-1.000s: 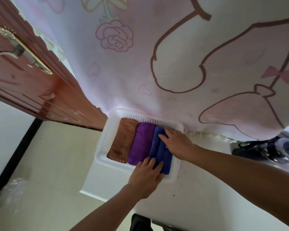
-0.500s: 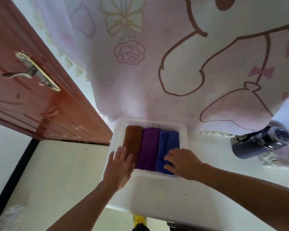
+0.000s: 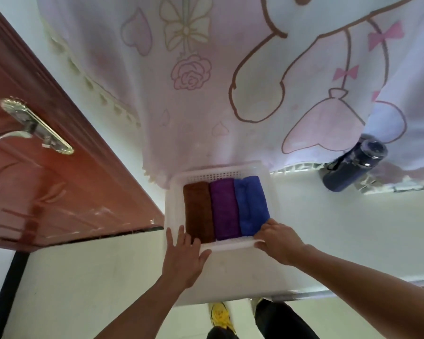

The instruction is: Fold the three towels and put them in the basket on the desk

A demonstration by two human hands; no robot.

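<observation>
A white perforated basket [image 3: 175, 204] stands on the white desk [image 3: 340, 228] against the curtain. Inside it lie three folded towels side by side: a brown towel [image 3: 198, 211] on the left, a purple towel [image 3: 224, 207] in the middle, a blue towel [image 3: 251, 204] on the right. My left hand [image 3: 184, 258] rests with straight spread fingers on the basket's near left corner. My right hand [image 3: 278, 241] grips the near right rim, fingers curled over the edge beside the blue towel.
A dark blue bottle [image 3: 353, 167] lies on the desk at the right, under the pink printed curtain [image 3: 230, 81]. A reddish wooden door [image 3: 47, 179] with a metal handle [image 3: 34, 126] stands at the left. The desk's front edge is just below my hands.
Both hands drew back from the towels to the basket's near rim. My left hand slid from the brown towel to the corner; my right hand left the blue towel and took the rim.
</observation>
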